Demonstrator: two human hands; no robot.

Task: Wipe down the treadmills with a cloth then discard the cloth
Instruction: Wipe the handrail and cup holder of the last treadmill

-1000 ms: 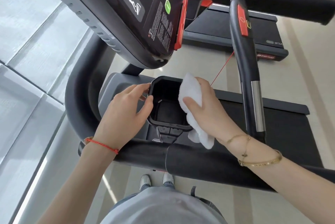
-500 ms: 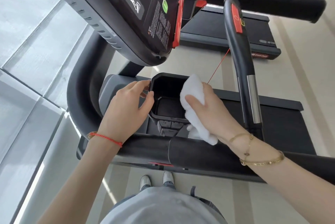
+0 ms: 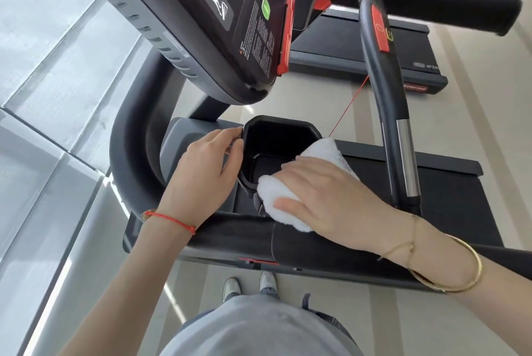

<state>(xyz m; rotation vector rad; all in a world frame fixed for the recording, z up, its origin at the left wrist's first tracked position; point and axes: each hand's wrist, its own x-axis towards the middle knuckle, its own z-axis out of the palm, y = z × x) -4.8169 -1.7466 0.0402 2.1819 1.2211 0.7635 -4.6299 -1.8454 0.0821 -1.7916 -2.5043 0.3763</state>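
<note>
Wiping the near rim of the black cup holder [image 3: 280, 151] on the treadmill [image 3: 449, 183] with a white cloth [image 3: 290, 197]

Right hand [image 3: 331, 200] lying flat on the cloth, fingers straight and close together, pressing it onto the holder's near right rim and over the small buttons just below; thumb stretched along the cloth's lower part, far end of the cloth sticking out past the fingertips toward the belt. Left hand [image 3: 201, 171] steadying the holder from its left side, fingers curled against the outer wall, thumb at the rim. Red string bracelet [image 3: 169, 219] on the left wrist, gold bangle [image 3: 449, 266] on the right. Console [image 3: 218, 10] tilted overhead, padded front bar [image 3: 288, 237] just under both wrists, second treadmill [image 3: 359, 47] beyond
</note>
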